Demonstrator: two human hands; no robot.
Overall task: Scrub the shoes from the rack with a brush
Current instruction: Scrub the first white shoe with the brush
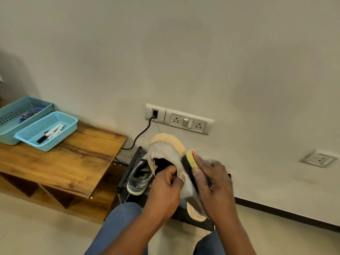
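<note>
Left hand (166,183) fingers curled, gripping; right hand (213,178) fingers curled, clasping, forearms converging.

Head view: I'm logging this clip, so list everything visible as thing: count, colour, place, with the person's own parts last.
shoe: one, white with tan sole, held up before the wall
brush: one, yellow back, dark bristles, against the shoe's side
grey shoe: one, grey, on the rack
rack: one, black, on the floor by the wall
bench: one, brown wood, left
baskets: two, light blue, on the bench
markers: a few, white, in the nearer basket
socket plate: one, white, on the wall, cable plugged in
left hand: grips the shoe's opening
right hand: holds the brush
</note>
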